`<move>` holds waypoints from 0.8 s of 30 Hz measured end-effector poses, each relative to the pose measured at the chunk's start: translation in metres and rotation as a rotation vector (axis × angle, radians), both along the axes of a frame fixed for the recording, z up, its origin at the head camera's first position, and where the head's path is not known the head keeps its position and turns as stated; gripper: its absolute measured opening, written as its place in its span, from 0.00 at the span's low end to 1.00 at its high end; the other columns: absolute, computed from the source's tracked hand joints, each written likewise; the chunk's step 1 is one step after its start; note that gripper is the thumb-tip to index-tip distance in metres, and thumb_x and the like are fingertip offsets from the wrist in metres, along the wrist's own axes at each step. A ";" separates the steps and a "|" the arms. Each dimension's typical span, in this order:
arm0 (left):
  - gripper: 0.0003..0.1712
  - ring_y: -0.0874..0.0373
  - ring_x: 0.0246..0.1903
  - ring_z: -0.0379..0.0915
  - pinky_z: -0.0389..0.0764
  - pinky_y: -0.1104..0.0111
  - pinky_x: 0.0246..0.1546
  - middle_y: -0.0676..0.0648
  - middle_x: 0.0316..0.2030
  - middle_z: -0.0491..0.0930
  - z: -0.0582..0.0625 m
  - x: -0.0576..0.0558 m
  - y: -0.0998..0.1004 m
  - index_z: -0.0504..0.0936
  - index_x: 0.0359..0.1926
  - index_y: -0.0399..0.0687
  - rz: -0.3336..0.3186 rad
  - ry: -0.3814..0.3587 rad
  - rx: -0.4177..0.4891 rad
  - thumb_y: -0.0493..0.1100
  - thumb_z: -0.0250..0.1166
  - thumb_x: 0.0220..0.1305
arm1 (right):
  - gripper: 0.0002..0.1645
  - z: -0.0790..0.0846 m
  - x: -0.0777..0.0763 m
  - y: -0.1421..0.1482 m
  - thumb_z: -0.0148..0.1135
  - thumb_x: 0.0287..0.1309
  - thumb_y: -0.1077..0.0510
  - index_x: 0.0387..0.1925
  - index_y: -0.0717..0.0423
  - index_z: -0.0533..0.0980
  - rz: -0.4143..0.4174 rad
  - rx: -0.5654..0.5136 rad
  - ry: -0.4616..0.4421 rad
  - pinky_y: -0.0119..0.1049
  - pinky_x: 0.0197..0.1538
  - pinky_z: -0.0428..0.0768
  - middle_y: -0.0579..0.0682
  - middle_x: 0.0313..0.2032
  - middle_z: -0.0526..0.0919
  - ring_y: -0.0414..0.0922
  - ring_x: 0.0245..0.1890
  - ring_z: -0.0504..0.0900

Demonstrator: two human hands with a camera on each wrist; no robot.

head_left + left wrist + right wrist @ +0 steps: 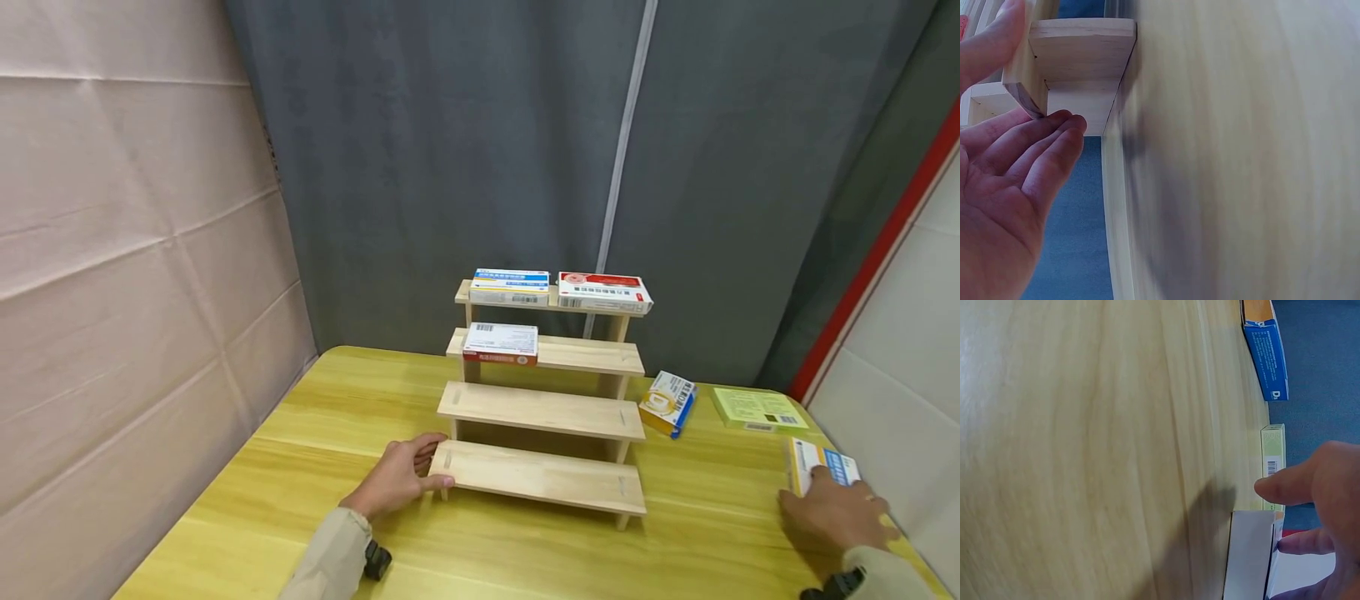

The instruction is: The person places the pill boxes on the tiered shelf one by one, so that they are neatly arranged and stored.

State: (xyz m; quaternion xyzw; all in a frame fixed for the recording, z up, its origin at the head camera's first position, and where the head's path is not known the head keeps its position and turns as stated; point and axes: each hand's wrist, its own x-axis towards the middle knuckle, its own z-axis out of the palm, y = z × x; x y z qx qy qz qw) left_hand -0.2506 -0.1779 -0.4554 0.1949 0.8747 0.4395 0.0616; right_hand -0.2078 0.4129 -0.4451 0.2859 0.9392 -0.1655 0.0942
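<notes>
A four-step wooden display stand [536, 475] stands on the table. My left hand [401, 477] holds the left end of its lowest step, the thumb at the front edge and the fingers behind; the left wrist view shows the thumb and fingers on opposite sides of the board [1027, 94]. At the far right, my right hand [836, 508] is over a white-and-blue medicine box [806, 458]. In the right wrist view the thumb stands off this white box [1250, 550], while a finger touches its printed face.
Two medicine boxes, one blue-striped [510, 286] and one red-and-white [603, 292], lie on the top step. A white box with a red-brown side [501, 343] lies one step down. Right of the stand are a blue-and-orange box [667, 403] and a green box [759, 409]. A wall [900, 358] borders the right side.
</notes>
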 end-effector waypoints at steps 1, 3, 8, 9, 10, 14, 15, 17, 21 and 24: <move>0.50 0.38 0.65 0.73 0.80 0.53 0.65 0.33 0.68 0.71 0.000 0.000 0.000 0.67 0.71 0.37 -0.001 0.003 -0.001 0.60 0.73 0.56 | 0.46 -0.001 0.000 0.001 0.54 0.60 0.42 0.63 0.74 0.51 0.003 -0.004 0.003 0.78 0.57 0.68 0.85 0.50 0.57 0.81 0.53 0.58; 0.49 0.38 0.65 0.73 0.80 0.53 0.65 0.33 0.68 0.71 0.000 0.000 0.000 0.67 0.71 0.37 -0.003 0.005 -0.002 0.60 0.73 0.56 | 0.47 -0.002 0.000 0.002 0.54 0.60 0.42 0.64 0.73 0.52 0.005 -0.005 0.001 0.77 0.54 0.71 0.84 0.49 0.57 0.80 0.51 0.60; 0.49 0.38 0.65 0.73 0.80 0.53 0.65 0.33 0.68 0.71 0.000 0.000 0.000 0.68 0.71 0.37 -0.006 0.013 -0.007 0.60 0.73 0.57 | 0.46 -0.006 -0.004 0.004 0.54 0.60 0.43 0.65 0.71 0.51 -0.034 -0.013 -0.009 0.74 0.51 0.75 0.81 0.49 0.55 0.78 0.46 0.62; 0.49 0.38 0.65 0.73 0.80 0.53 0.65 0.33 0.68 0.71 0.000 0.000 0.001 0.68 0.71 0.37 -0.008 0.015 -0.008 0.60 0.73 0.57 | 0.46 -0.006 -0.005 0.003 0.55 0.60 0.44 0.66 0.71 0.50 -0.049 -0.018 -0.011 0.73 0.52 0.76 0.81 0.49 0.54 0.78 0.46 0.62; 0.49 0.38 0.66 0.73 0.80 0.53 0.65 0.33 0.68 0.71 0.001 0.000 0.001 0.68 0.71 0.37 -0.009 0.017 -0.010 0.59 0.72 0.57 | 0.46 -0.006 -0.005 0.003 0.55 0.60 0.45 0.66 0.71 0.49 -0.059 -0.020 -0.010 0.73 0.52 0.76 0.80 0.48 0.54 0.78 0.46 0.62; 0.48 0.38 0.66 0.73 0.79 0.53 0.65 0.33 0.69 0.71 0.002 0.001 0.001 0.68 0.71 0.37 -0.006 0.014 -0.010 0.59 0.73 0.57 | 0.45 -0.005 -0.009 0.000 0.56 0.60 0.47 0.65 0.71 0.48 -0.095 -0.025 0.000 0.73 0.54 0.76 0.80 0.49 0.51 0.80 0.50 0.62; 0.48 0.38 0.66 0.72 0.79 0.53 0.65 0.33 0.69 0.71 0.002 0.001 0.001 0.68 0.71 0.37 -0.005 0.012 -0.010 0.58 0.73 0.57 | 0.45 -0.005 -0.009 0.000 0.56 0.60 0.47 0.65 0.71 0.48 -0.097 -0.027 0.005 0.74 0.54 0.76 0.80 0.49 0.51 0.80 0.50 0.62; 0.48 0.38 0.66 0.72 0.79 0.53 0.65 0.33 0.69 0.70 0.002 0.001 0.001 0.68 0.71 0.38 -0.003 0.010 -0.009 0.58 0.73 0.57 | 0.45 -0.004 -0.009 -0.001 0.56 0.60 0.47 0.64 0.71 0.47 -0.097 -0.024 0.023 0.74 0.54 0.75 0.81 0.48 0.51 0.81 0.51 0.62; 0.48 0.38 0.66 0.73 0.80 0.53 0.65 0.33 0.69 0.71 0.001 0.001 0.001 0.68 0.71 0.38 -0.002 0.010 -0.014 0.59 0.73 0.57 | 0.45 -0.005 -0.009 -0.002 0.56 0.60 0.49 0.65 0.71 0.47 -0.100 -0.022 0.049 0.75 0.54 0.75 0.81 0.48 0.51 0.82 0.52 0.61; 0.48 0.38 0.65 0.73 0.80 0.52 0.65 0.34 0.68 0.71 -0.001 0.001 0.001 0.68 0.70 0.39 0.000 0.009 -0.021 0.59 0.73 0.57 | 0.47 -0.006 -0.008 -0.002 0.57 0.58 0.50 0.66 0.69 0.45 -0.110 -0.032 0.057 0.75 0.56 0.73 0.82 0.49 0.50 0.83 0.54 0.60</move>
